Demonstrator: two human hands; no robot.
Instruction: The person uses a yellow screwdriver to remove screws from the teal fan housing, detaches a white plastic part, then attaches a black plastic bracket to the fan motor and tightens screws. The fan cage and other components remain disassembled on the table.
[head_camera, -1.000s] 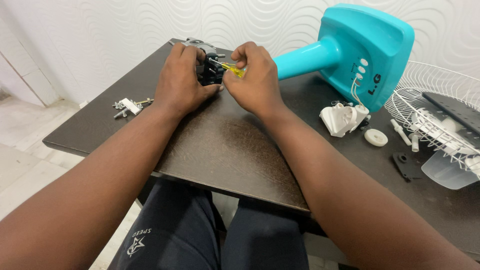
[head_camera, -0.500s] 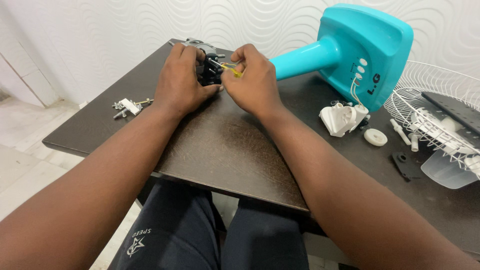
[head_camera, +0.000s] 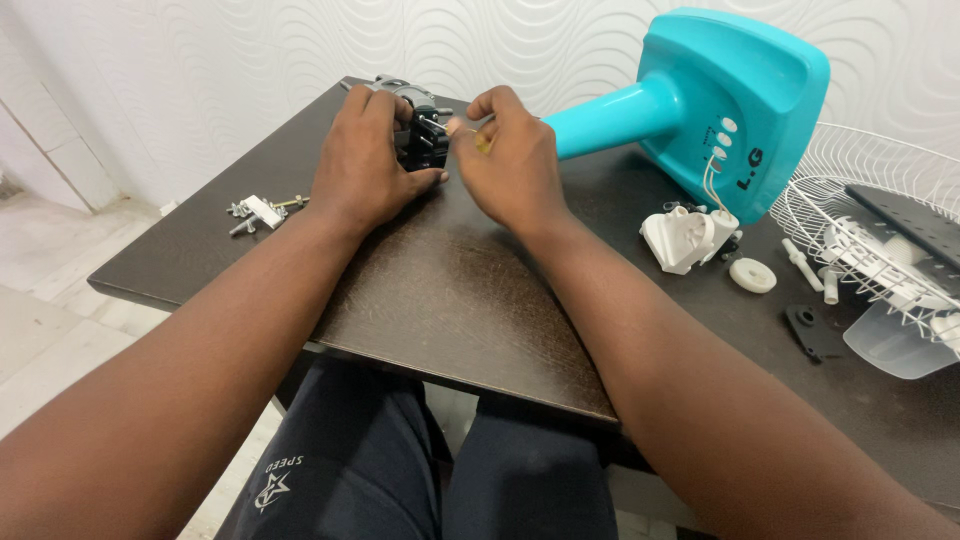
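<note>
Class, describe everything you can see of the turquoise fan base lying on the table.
The turquoise fan base looks like glossy moulded plastic: a broad, rounded-square foot with a tubular neck. It lies tipped on its side on the dark table, neck pointing toward the hands. White oval buttons show on its face. Thin wires run from it to a white plastic part beside it. Neither hand touches it.

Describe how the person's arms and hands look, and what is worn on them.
Both arms are bare along their whole visible length: no sleeves show. The left hand and right hand wear no gloves, and no rings, watch or bracelets can be seen. The fingers are bare. No markings show on either arm.
</note>
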